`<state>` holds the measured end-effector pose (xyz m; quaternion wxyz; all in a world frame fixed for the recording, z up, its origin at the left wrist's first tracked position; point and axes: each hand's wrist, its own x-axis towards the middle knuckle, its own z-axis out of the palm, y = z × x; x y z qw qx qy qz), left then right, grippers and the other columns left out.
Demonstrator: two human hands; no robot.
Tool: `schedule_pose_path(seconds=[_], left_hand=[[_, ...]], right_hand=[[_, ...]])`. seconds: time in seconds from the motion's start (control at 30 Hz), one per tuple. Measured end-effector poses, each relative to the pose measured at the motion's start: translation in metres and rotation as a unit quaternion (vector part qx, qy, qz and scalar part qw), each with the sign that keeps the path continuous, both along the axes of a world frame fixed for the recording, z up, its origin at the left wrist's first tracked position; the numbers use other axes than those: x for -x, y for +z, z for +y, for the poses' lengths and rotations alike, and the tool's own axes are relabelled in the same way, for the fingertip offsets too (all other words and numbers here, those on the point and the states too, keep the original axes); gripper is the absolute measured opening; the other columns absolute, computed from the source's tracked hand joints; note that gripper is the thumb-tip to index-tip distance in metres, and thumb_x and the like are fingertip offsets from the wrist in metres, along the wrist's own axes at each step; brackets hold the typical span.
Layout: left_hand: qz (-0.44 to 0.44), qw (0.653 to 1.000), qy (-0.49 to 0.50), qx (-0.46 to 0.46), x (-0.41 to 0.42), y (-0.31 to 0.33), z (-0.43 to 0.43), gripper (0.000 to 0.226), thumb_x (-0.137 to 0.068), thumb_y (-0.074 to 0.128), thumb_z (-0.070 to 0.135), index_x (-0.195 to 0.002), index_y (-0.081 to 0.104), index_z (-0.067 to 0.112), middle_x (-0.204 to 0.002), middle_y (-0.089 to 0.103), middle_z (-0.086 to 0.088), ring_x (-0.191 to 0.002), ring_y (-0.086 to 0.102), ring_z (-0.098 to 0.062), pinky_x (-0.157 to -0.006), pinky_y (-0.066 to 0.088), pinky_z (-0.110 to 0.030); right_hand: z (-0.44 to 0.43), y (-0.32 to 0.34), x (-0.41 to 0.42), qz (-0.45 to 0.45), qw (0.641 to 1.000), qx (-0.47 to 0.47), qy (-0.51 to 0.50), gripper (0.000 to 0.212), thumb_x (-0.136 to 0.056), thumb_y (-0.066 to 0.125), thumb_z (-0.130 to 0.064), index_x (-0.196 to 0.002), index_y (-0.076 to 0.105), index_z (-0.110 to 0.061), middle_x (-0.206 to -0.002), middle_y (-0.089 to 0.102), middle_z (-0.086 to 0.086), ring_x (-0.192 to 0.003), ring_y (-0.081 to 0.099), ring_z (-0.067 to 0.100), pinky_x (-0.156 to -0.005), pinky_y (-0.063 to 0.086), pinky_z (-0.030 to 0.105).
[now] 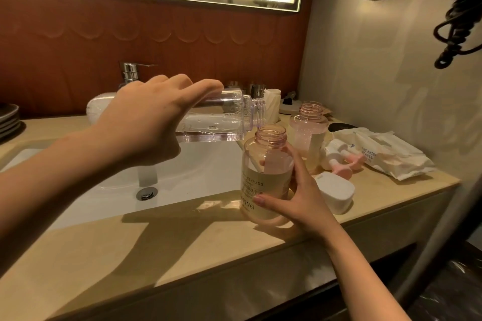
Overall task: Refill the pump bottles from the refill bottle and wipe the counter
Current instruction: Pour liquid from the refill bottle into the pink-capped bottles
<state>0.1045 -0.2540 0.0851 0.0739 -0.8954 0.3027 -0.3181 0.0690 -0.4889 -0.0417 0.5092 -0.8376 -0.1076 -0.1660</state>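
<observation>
Beneath clasping left fingers [203, 86], a clear plastic refill bottle [216, 122] tips to pour; right fingers [297, 167] grip the open pink pump bottle [266, 180] steady.

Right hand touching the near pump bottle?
Touching. Head view: right hand wraps the near pump bottle, thumb pressed flat on its label.

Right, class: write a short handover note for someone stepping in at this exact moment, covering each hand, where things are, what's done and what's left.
Left hand: grips the refill bottle, tipped on its side, mouth over the near pump bottle.
Right hand: holds that bottle upright on the counter.
Far pump bottle: open, partly full, behind it.
Pump heads: lying beside the pack of wipes.
Done: both pumps off.
Left: finish pouring, refit pumps, wipe counter.
</observation>
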Motion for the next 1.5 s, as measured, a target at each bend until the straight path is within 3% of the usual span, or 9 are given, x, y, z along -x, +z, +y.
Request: schedule_pose_path(seconds=[0.13, 0.33, 0.5, 0.63, 0.83, 0.9, 1.07, 1.23, 1.5], left_hand=[[-0.007, 1.000, -0.005, -0.009, -0.0020, 0.0010, 0.0004, 0.104, -0.056, 0.080, 0.004, -0.142, 0.028, 0.032, -0.104, 0.058, -0.006, -0.075, 0.043, -0.016, -0.045, 0.022, -0.017], [-0.015, 1.000, -0.006, -0.026, -0.0036, 0.0037, 0.0010, 0.103, -0.055, 0.079, 0.005, -0.141, 0.028, 0.031, -0.101, 0.058, -0.006, -0.073, 0.046, -0.018, -0.044, 0.023, -0.017], [-0.023, 0.999, -0.006, -0.028, -0.0019, 0.0052, -0.0002, 0.101, -0.059, 0.077, 0.005, -0.142, 0.026, 0.032, -0.105, 0.057, -0.006, -0.076, 0.048, -0.018, -0.045, 0.023, -0.017], [-0.022, 0.999, -0.009, -0.030, -0.0026, 0.0052, 0.0005, 0.101, -0.058, 0.078, 0.005, -0.142, 0.028, 0.031, -0.103, 0.058, -0.007, -0.074, 0.049, -0.019, -0.044, 0.024, -0.017], [-0.015, 1.000, -0.007, -0.024, -0.0033, 0.0036, 0.0006, 0.101, -0.058, 0.078, 0.006, -0.141, 0.027, 0.032, -0.104, 0.058, -0.007, -0.075, 0.048, -0.019, -0.044, 0.028, -0.018], [-0.015, 1.000, -0.006, -0.023, -0.0031, 0.0034, 0.0009, 0.101, -0.057, 0.078, 0.005, -0.141, 0.028, 0.031, -0.103, 0.058, -0.007, -0.074, 0.048, -0.019, -0.044, 0.029, -0.018], [-0.010, 1.000, -0.003, -0.025, -0.0025, 0.0044, 0.0005, 0.101, -0.058, 0.078, 0.004, -0.142, 0.027, 0.031, -0.105, 0.058, -0.007, -0.076, 0.049, -0.020, -0.044, 0.029, -0.018], [-0.013, 1.000, 0.005, -0.019, 0.0004, 0.0058, -0.0012, 0.100, -0.063, 0.075, 0.008, -0.143, 0.021, 0.035, -0.106, 0.054, -0.003, -0.080, 0.045, -0.017, -0.045, 0.025, -0.019], [-0.009, 1.000, 0.006, -0.020, 0.0020, 0.0063, -0.0025, 0.100, -0.064, 0.076, 0.009, -0.144, 0.022, 0.035, -0.105, 0.053, -0.003, -0.079, 0.043, -0.016, -0.046, 0.022, -0.019]], right_hand=[[-0.0008, -0.0006, 0.0000, -0.005, 1.000, -0.002, 0.004, 0.102, -0.047, 0.074, -0.063, -0.131, 0.017, -0.056, -0.144, 0.037, -0.016, -0.132, 0.039, 0.009, -0.106, 0.042, 0.040], [-0.0018, 0.0000, -0.0003, -0.011, 1.000, 0.001, 0.006, 0.094, -0.046, 0.073, -0.064, -0.124, 0.019, -0.061, -0.127, 0.033, -0.037, -0.127, 0.040, 0.002, -0.104, 0.042, 0.028], [-0.0022, 0.0001, -0.0006, -0.010, 1.000, 0.001, 0.007, 0.095, -0.045, 0.073, -0.064, -0.123, 0.019, -0.061, -0.128, 0.034, -0.034, -0.128, 0.039, 0.004, -0.102, 0.042, 0.021], [-0.0020, 0.0004, -0.0008, -0.009, 1.000, 0.001, 0.006, 0.095, -0.045, 0.073, -0.064, -0.125, 0.021, -0.059, -0.130, 0.036, -0.030, -0.129, 0.039, 0.006, -0.105, 0.041, 0.029], [-0.0022, 0.0010, -0.0002, -0.015, 1.000, 0.003, 0.007, 0.095, -0.050, 0.081, -0.057, -0.122, 0.019, -0.061, -0.127, 0.034, -0.035, -0.129, 0.039, 0.006, -0.104, 0.040, 0.028], [-0.0023, 0.0005, -0.0003, -0.017, 1.000, 0.006, 0.005, 0.094, -0.051, 0.080, -0.052, -0.122, 0.019, -0.060, -0.126, 0.033, -0.035, -0.126, 0.038, 0.002, -0.104, 0.040, 0.026], [-0.0030, -0.0007, -0.0015, -0.019, 1.000, 0.002, 0.006, 0.094, -0.046, 0.073, -0.063, -0.123, 0.019, -0.062, -0.125, 0.033, -0.040, -0.123, 0.040, -0.003, -0.100, 0.042, 0.020], [-0.0035, 0.0000, -0.0014, -0.024, 1.000, 0.003, 0.010, 0.097, -0.047, 0.080, -0.060, -0.123, 0.020, -0.060, -0.124, 0.032, -0.041, -0.115, 0.039, -0.014, -0.094, 0.041, 0.009], [-0.0034, -0.0002, -0.0010, -0.023, 1.000, 0.005, 0.009, 0.094, -0.047, 0.074, -0.062, -0.124, 0.020, -0.061, -0.127, 0.033, -0.038, -0.123, 0.040, -0.002, -0.100, 0.043, 0.021]])
